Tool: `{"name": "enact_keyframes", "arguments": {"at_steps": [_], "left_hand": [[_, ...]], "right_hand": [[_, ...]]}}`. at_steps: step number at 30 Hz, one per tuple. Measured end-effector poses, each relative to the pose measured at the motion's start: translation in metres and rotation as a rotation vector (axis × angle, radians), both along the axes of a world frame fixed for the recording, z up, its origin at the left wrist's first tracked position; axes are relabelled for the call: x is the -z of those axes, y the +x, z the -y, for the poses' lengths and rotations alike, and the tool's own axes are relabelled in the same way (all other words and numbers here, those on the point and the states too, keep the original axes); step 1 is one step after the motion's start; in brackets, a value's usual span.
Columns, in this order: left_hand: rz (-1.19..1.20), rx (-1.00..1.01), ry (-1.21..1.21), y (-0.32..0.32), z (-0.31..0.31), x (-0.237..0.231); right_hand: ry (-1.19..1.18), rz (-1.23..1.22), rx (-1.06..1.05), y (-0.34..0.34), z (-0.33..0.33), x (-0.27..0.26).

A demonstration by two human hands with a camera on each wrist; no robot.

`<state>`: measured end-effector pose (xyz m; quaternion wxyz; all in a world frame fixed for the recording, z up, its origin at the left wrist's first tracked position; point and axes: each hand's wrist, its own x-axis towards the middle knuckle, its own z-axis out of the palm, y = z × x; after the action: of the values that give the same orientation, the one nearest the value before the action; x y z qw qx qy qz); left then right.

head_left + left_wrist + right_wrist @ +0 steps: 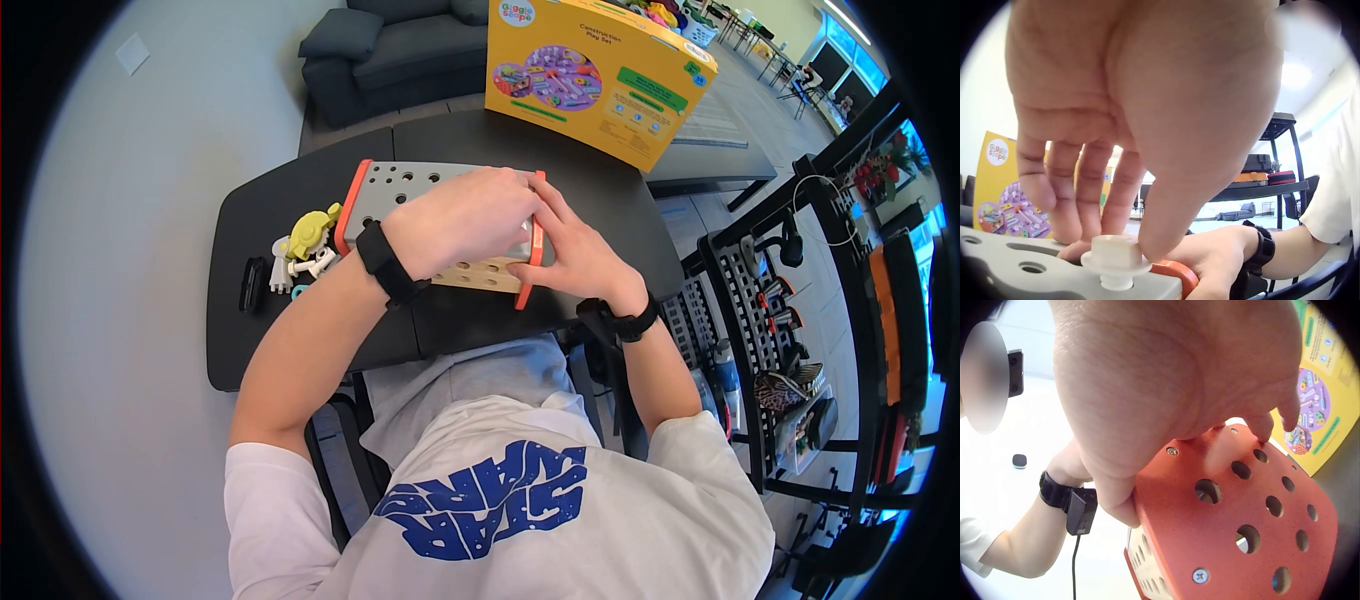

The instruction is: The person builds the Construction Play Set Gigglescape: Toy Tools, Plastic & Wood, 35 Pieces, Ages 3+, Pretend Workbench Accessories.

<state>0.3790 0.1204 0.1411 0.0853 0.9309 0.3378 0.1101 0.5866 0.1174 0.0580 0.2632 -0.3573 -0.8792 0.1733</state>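
Observation:
A toy construction box with a grey perforated top (380,205) and orange end panels lies on the table. My left hand (465,220) reaches over its right end. In the left wrist view, the thumb and fingers pinch a white plastic bolt (1115,253) with a blocky head and round flange. It stands upright in the grey top, part of its shank showing. My right hand (580,255) grips the right end panel (1216,531), thumb at the light wooden side and fingers over the far edge. The head view hides the bolt behind my left hand.
Left of the box on the black table (450,330) lie a yellow-green toy piece (310,235), several white pieces and a black object (253,285). A large yellow play set carton (600,80) stands behind. Black shelving (745,300) is on the right, a grey sofa (420,60) beyond.

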Motion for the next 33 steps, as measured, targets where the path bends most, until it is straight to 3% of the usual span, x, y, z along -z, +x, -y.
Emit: {"name": "enact_keyframes", "arguments": {"at_steps": [5,8,11,13,16,17,19,28,32,33], "left_hand": [[0.039,0.126,0.009,-0.003,-0.003,-0.006],[-0.149,0.1,-0.106,0.0,-0.002,-0.011],[-0.001,0.106,-0.24,0.0,0.0,-0.007],[0.286,0.173,-0.101,-0.001,0.0,0.002],[0.122,0.016,0.052,-0.001,0.0,0.003],[0.122,0.015,0.053,-0.001,-0.001,0.0],[-0.149,-0.116,-0.066,0.002,-0.001,-0.005],[0.044,0.157,-0.138,-0.005,-0.004,0.002],[0.138,0.157,-0.047,0.001,0.002,0.001],[0.148,0.065,0.026,0.001,0.004,0.003]], "right_hand": [[-0.007,0.008,-0.011,0.001,-0.001,0.002],[0.007,0.001,-0.011,0.001,-0.002,0.002],[0.022,0.011,-0.016,0.002,-0.003,0.005],[0.021,0.016,-0.013,0.002,-0.003,0.006],[-0.02,0.003,0.014,0.0,0.001,0.0],[-0.019,0.003,0.012,-0.001,0.0,0.001],[-0.017,0.003,0.001,0.0,-0.002,0.003],[0.0,0.002,-0.009,0.001,-0.002,0.004],[0.009,-0.001,-0.021,0.001,-0.001,0.004],[-0.031,-0.01,-0.002,0.0,0.001,0.001]]}}
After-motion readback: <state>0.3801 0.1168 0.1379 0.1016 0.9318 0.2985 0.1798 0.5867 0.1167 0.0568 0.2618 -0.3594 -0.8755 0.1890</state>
